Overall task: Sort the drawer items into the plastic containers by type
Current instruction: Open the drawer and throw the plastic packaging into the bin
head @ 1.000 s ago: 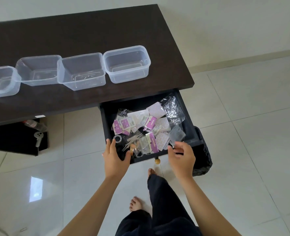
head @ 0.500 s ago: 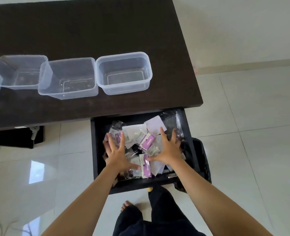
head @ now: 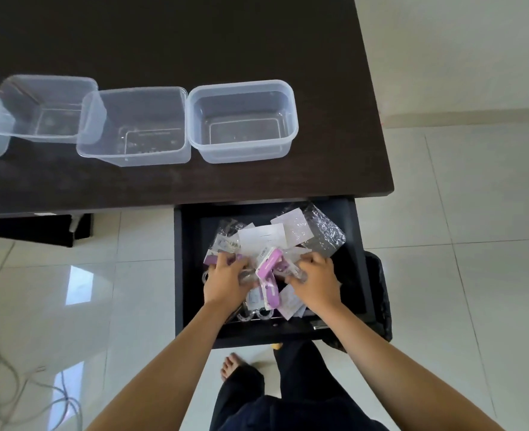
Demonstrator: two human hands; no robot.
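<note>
Left hand (head: 226,283) and right hand (head: 314,283) gripping packets (head: 268,270), open drawer (head: 188,275)

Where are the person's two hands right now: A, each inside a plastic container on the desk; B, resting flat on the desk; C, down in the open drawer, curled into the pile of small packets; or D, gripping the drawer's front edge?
C: the left hand and right hand are both inside the open drawer, fingers curled around the small packets.
</note>
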